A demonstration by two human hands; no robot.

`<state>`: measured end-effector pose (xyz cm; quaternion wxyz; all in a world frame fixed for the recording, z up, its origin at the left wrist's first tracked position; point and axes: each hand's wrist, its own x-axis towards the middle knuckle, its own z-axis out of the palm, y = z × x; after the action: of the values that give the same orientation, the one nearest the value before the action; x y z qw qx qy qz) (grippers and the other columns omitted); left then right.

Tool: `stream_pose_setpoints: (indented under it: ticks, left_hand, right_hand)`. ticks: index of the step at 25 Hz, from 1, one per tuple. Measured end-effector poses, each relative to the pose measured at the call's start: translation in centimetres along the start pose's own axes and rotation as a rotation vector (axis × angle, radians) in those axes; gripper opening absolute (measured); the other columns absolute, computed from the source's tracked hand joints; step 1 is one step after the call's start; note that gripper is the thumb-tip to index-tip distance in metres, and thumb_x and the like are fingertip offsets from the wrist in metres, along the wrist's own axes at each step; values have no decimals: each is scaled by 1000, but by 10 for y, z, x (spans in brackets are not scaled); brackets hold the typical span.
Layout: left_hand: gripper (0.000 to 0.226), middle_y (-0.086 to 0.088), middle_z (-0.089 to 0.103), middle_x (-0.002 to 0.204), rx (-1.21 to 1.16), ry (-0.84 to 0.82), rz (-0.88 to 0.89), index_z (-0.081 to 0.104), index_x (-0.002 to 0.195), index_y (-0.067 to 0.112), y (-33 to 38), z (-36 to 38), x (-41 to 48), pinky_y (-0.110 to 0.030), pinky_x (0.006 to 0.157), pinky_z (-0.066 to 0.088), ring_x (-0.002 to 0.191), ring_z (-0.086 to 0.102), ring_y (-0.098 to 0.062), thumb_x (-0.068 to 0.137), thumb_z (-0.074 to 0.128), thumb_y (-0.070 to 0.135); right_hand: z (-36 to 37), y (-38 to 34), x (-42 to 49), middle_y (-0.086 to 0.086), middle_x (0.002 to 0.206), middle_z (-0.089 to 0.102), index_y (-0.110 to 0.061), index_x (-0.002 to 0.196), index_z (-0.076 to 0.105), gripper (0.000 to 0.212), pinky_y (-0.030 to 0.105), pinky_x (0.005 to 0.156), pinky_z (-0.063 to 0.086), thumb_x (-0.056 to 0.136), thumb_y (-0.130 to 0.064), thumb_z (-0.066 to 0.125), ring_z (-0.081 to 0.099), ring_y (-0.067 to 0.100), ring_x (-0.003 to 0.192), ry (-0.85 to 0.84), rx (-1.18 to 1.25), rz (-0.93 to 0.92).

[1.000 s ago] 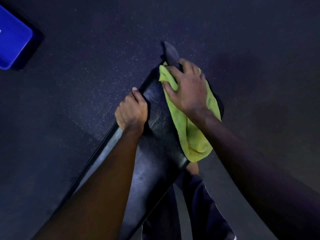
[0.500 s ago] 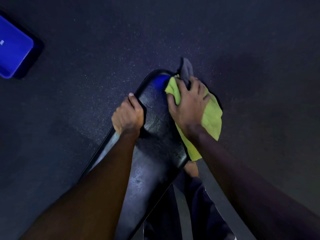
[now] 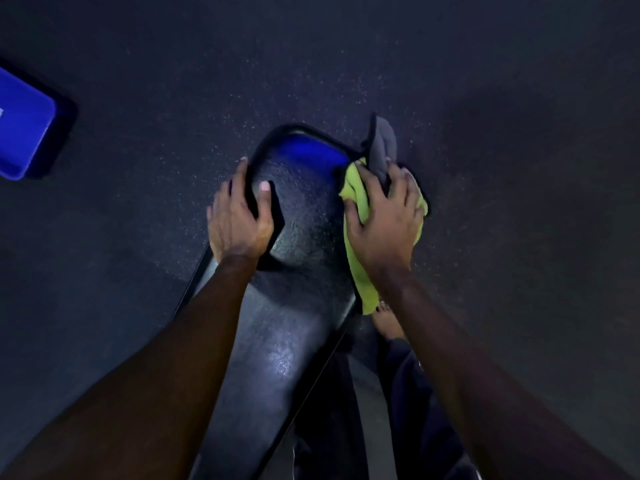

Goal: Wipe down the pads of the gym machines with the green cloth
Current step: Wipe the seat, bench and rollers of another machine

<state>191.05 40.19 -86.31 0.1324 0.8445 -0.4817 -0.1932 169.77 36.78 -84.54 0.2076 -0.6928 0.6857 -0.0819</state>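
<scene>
Head view, looking down: the left hand [image 3: 239, 220] grips the left edge of a long black vinyl pad [image 3: 294, 323], thumb laid on the top face and fingers wrapped over the rim. The right hand [image 3: 384, 220] lies spread and flat, pressing a yellow-green cloth [image 3: 356, 271] against the pad's right edge near its far end. Its fingertips reach the base of a grey rounded part [image 3: 382, 147] that stands up just beyond the pad's far right corner; what this part is I cannot tell.

The pad's long axis runs from the bottom of the picture, close to the person, away and slightly to the right. Its rounded far end points away from the person and carries a blue glare. The cloth lies lengthwise along the pad's right edge, bunched under the palm, with its near end hanging off the edge.

Below that hanging end a bare foot [image 3: 389, 320] and a dark trouser leg [image 3: 415, 410] show on the dark speckled floor [image 3: 519, 133]. A blue plastic bin [image 3: 20, 133] sits on the floor at the left edge, well apart from the pad.
</scene>
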Motion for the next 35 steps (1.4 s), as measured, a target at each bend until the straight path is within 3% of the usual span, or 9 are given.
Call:
stream_pose_setpoints:
  ticks: [3, 6, 14, 20, 23, 25, 27, 29, 35]
  left_hand:
    - [67, -13, 53, 144, 25, -16, -18, 30, 156, 28, 1, 0, 1, -51, 110, 37, 130, 51, -34, 99, 23, 63]
    - [62, -14, 54, 142, 40, 5, -15, 32, 155, 26, 2, 1, 1, -50, 109, 38, 129, 51, -35, 102, 27, 57]
    - [54, -13, 52, 139, 127, 33, 97, 31, 156, 18, 5, 4, 1, -46, 98, 38, 121, 53, -31, 108, 25, 42]
    - [54, -17, 52, 142, 100, 24, 76, 32, 155, 14, 5, 6, 4, -52, 104, 40, 127, 52, -36, 108, 25, 40]
    - [55, -18, 53, 142, 90, 30, 79, 34, 153, 12, 6, 3, 3, -51, 103, 42, 126, 53, -37, 107, 26, 41]
    - [57, -16, 53, 143, 87, 27, 54, 34, 153, 14, 6, 2, 3, -49, 104, 42, 128, 53, -35, 106, 24, 44]
    - [59, -13, 52, 144, 85, 20, 39, 33, 153, 18, 8, 2, 2, -49, 102, 44, 127, 53, -33, 105, 21, 50]
    - [59, -10, 51, 145, 85, 12, 12, 32, 153, 22, 11, 3, 4, -49, 100, 46, 128, 53, -32, 104, 20, 53]
    - [61, -11, 49, 148, 64, -5, -34, 33, 152, 22, 9, 1, 3, -50, 103, 44, 132, 50, -33, 103, 20, 55]
  right_hand:
    - [8, 5, -47, 5, 162, 26, -35, 151, 44, 56, 57, 117, 31, 97, -40, 57, 24, 32, 148, 55, 220, 194]
    - [16, 5, -84, 9, 160, 23, -32, 155, 40, 59, 51, 118, 30, 98, -34, 55, 26, 30, 146, 77, 374, 257]
    - [17, 27, -38, 7, 146, 36, -26, 148, 47, 53, 48, 107, 47, 99, -42, 59, 51, 22, 129, 258, 726, 428]
    - [22, 20, -102, 6, 152, 33, -22, 155, 35, 59, 14, 109, 32, 103, -37, 57, 38, 2, 132, 96, 823, 498]
    - [16, 20, -88, 6, 148, 37, -20, 153, 36, 54, -6, 91, 27, 104, -36, 55, 39, -7, 118, 96, 851, 526]
    - [9, 25, -57, 5, 143, 41, -23, 151, 39, 51, 5, 90, 38, 105, -38, 54, 47, 1, 113, 126, 847, 548]
    - [4, 36, -26, 6, 139, 44, -21, 145, 46, 47, 28, 94, 49, 103, -41, 55, 55, 14, 114, 135, 821, 528]
    - [4, 44, -18, 7, 138, 44, -19, 142, 48, 48, 40, 99, 51, 101, -43, 57, 56, 20, 117, 111, 784, 460]
    - [12, 47, -43, 7, 141, 38, -26, 144, 39, 54, 50, 99, 53, 98, -52, 55, 58, 26, 118, 45, 775, 399]
